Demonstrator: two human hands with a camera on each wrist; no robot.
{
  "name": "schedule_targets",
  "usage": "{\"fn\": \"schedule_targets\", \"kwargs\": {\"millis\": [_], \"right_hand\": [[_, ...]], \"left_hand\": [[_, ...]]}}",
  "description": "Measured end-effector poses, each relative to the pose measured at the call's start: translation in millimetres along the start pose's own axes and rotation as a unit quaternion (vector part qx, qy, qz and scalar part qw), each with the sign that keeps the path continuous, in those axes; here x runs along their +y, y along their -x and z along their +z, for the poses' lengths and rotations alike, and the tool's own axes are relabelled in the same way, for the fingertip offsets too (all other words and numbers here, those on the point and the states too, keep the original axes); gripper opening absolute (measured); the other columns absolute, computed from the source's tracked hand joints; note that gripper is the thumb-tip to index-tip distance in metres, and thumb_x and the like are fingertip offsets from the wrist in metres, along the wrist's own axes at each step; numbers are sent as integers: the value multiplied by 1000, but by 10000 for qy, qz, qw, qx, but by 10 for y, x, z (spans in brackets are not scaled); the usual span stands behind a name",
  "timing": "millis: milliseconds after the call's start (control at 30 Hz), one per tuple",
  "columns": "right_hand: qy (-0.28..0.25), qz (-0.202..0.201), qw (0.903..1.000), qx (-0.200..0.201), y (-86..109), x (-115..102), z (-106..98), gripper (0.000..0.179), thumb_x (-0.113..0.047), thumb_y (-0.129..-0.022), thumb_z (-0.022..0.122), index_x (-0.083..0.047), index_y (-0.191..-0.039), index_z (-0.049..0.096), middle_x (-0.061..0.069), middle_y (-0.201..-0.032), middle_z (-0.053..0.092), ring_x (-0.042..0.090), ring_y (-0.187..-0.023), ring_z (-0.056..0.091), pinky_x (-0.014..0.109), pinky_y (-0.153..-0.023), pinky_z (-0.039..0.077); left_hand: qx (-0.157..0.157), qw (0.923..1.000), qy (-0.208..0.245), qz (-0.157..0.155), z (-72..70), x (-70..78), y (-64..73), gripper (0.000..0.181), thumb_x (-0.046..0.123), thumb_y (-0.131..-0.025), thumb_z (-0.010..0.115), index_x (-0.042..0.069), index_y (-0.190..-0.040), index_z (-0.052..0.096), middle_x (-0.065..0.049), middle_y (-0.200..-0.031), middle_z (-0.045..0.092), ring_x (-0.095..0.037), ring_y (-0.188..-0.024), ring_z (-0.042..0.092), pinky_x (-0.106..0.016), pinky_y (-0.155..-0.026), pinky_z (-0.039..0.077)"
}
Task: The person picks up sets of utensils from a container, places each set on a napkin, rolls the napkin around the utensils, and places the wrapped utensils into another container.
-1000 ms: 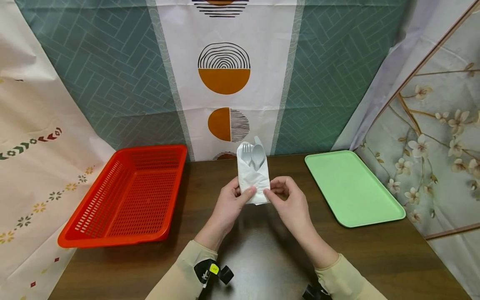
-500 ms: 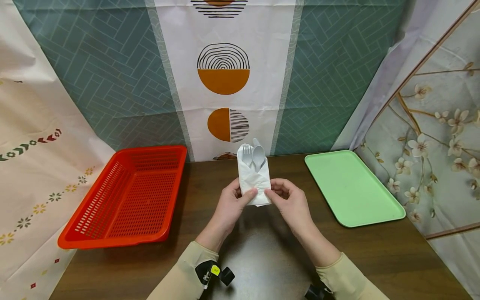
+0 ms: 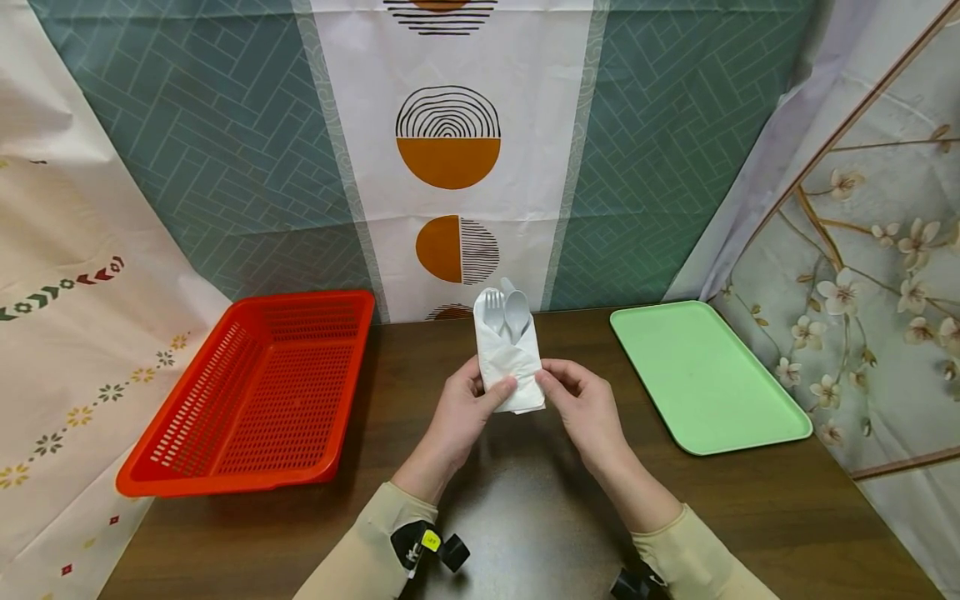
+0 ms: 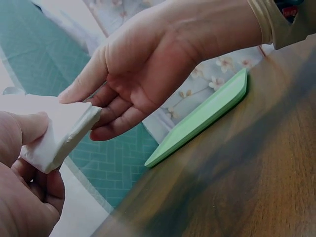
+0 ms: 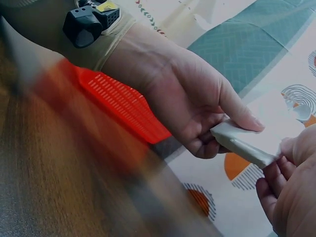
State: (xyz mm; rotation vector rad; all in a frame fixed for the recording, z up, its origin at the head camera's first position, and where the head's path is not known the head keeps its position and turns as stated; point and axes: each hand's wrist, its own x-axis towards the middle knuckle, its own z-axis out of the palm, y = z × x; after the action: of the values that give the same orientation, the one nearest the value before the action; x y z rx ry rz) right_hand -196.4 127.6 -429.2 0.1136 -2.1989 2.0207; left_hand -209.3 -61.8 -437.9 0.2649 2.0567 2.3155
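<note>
A white paper napkin, folded into a pocket, is held up above the table between both hands. Out of its top stick a light grey fork and spoon, with the tip of a third utensil behind them, its kind mostly hidden. My left hand grips the lower left of the napkin, thumb in front and fingers behind. At the lower right edge, my right hand pinches the napkin between thumb and fingers. Both wrist views show the folded bottom edge as a thick layered stack.
To the left on the brown wooden table stands a red perforated plastic basket. A light green tray lies at the right. Patterned cloths hang behind and at both sides.
The napkin with its utensils has tilted or dipped very slightly, its tops a little lower. My right thumb has slid a little rightward to the napkin's edge; the left hand barely moves.
</note>
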Motion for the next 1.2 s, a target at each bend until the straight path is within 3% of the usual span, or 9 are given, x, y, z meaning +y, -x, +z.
{"fn": "schedule_targets", "kwargs": {"millis": [267,467,600,867,1200], "right_hand": [[-249,301,9992,121,1,-1,28,22,-14,-104,80,-1,-119,72,9,-98,77,16,-89,68,26,-78,54],[-187,658,9976,-124,-2,-1,35,30,-12,-98,86,0,-120,70,6,-97,74,15,-88,68,23,-77,53],[-496,853,9951,-64,-13,23,22,22,-8,-97,86,0,-109,69,4,-93,69,15,-87,65,27,-78,54],[-404,308,9977,447,20,-8,29,22,-2,-94,88,5,-93,67,4,-86,68,14,-79,64,23,-70,54],[-540,191,9975,423,45,-41,18,21,0,-97,84,6,-96,64,9,-88,75,17,-79,68,24,-72,59]], "left_hand": [[168,9995,184,180,33,-11,0,35,3,-103,77,-2,-136,67,-17,-115,80,-12,-96,74,-26,-80,60],[365,9985,268,298,51,-16,11,32,3,-104,76,-4,-133,66,-19,-114,81,-11,-95,74,-25,-80,59],[353,9984,297,312,63,-27,24,31,2,-104,75,-4,-133,66,-19,-115,81,-11,-96,74,-26,-82,59],[384,9983,366,235,74,-38,15,33,2,-103,76,-4,-134,65,-19,-114,81,-11,-95,75,-26,-82,60],[296,9978,578,113,64,-41,-1,35,2,-101,78,-3,-134,65,-19,-117,80,-12,-94,76,-27,-81,61]]}}
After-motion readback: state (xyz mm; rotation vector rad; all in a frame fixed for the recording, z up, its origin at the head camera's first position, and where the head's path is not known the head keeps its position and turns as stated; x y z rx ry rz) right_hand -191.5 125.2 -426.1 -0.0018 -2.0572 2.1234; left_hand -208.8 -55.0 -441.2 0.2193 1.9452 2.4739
